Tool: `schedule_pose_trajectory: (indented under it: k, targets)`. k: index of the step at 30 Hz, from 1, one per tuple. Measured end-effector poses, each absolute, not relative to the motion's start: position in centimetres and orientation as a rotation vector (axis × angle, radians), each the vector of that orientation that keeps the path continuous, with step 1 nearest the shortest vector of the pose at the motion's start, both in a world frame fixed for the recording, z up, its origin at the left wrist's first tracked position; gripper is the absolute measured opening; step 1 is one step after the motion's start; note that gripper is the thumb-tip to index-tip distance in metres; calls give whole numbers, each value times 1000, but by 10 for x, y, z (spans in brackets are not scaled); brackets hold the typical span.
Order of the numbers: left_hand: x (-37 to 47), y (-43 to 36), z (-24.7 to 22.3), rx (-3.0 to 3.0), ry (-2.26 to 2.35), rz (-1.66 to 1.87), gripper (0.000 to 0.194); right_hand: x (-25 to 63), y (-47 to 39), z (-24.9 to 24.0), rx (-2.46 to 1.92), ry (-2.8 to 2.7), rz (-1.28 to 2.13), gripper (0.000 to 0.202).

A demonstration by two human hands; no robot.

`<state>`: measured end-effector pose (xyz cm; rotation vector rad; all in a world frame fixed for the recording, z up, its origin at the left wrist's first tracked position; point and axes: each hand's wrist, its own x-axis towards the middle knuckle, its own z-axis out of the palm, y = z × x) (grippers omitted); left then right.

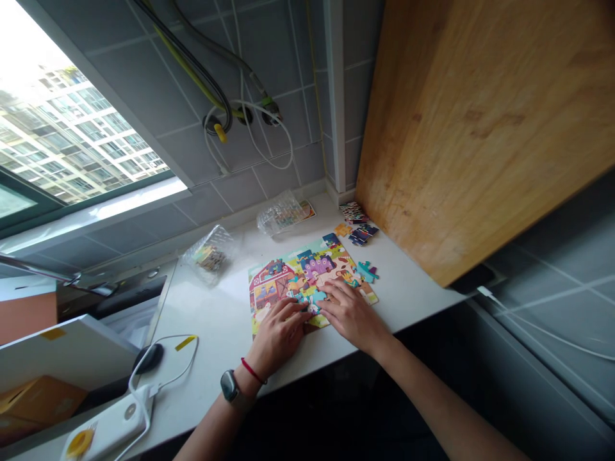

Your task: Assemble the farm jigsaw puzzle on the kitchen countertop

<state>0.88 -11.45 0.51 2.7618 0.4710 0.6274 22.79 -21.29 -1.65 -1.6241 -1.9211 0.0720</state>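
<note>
A colourful jigsaw puzzle [271, 291] with a red barn and a purple tractor lies on the white counter, largely assembled. My left hand [281, 330] rests on its lower front part, fingers stretched toward a light blue piece [314, 301] with a white figure. From the other side, the extended fingers of my right hand [353, 314] touch the puzzle's lower right area beside that piece. Whether either fingertip presses the piece is hard to see. Loose teal pieces [368, 272] sit at the puzzle's right edge. Part of the picture is hidden beneath both hands.
Dark loose pieces [362, 234] and a striped stack [353, 212] lie by the leaning wooden board [480, 115]. Behind the puzzle are a clear bag of pieces [211, 256] and another plastic bag [281, 214]. A white power strip [110, 429] with cables occupies the left front.
</note>
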Motion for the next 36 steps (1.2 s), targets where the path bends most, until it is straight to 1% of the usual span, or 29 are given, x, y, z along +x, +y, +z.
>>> schedule_pose_trajectory:
  k: [5,11,18,21,26,31,36]
  targets:
    - [7,-111,10,2837,393,582,28,228,-213,-16,-1628,-1932,75,22]
    - [8,-108,18,2903,321,514,23,227,-213,-16,-1634,-1933,96,23]
    - [5,-109,23,2991,256,393,36,228,-213,-20,-1634,-1940,82,22]
    - [5,-108,24,2979,264,401,34,228,-213,-19,-1629,-1940,98,23]
    - [9,-95,31,2846,280,428,19,229,-213,-16,-1594,-1845,94,28]
    - [13,-56,35,2768,407,547,22,232,-213,-15,-1562,-1713,112,28]
    - [21,-19,30,2754,491,517,21,232,-214,-15,-1563,-1733,124,24]
